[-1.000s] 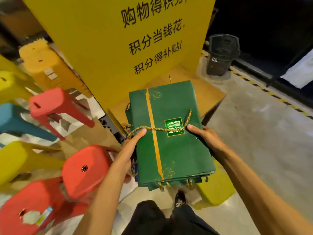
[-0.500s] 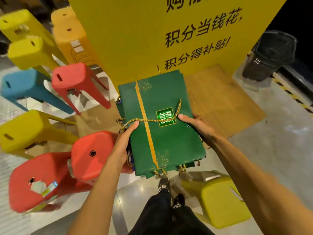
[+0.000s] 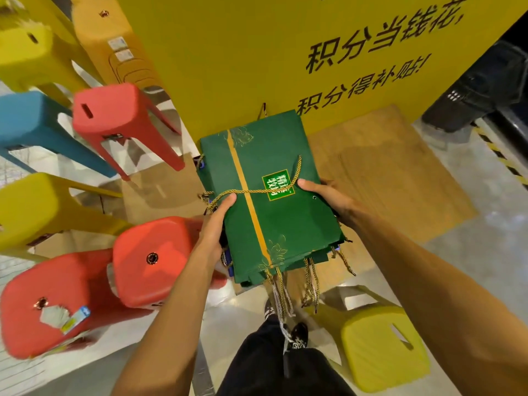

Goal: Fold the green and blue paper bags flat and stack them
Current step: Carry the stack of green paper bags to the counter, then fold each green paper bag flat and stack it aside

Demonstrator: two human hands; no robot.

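You are holding the stack of bags (image 3: 274, 218) flat in mid-air, above the cardboard (image 3: 400, 178) that is lying on the floor at the foot of the yellow sign (image 3: 257, 52). Your left hand (image 3: 217, 224) is pinching the stack's left edge and your right hand (image 3: 328, 198) its right edge. Each thumb is lying on the green top face and the fingers are going underneath, so the folded layers are being squeezed together instead of fanning apart. A gold cord (image 3: 257, 191) is trailing across the top between your thumbs, and other cords (image 3: 311, 284) are dangling off the near end. Slivers of blue (image 3: 229, 265) are showing along the left side, so blue bags seem to be sitting lower in the pile. The folding looks done, and you are probably looking for somewhere to set the pile down, with the cardboard lying just beneath it
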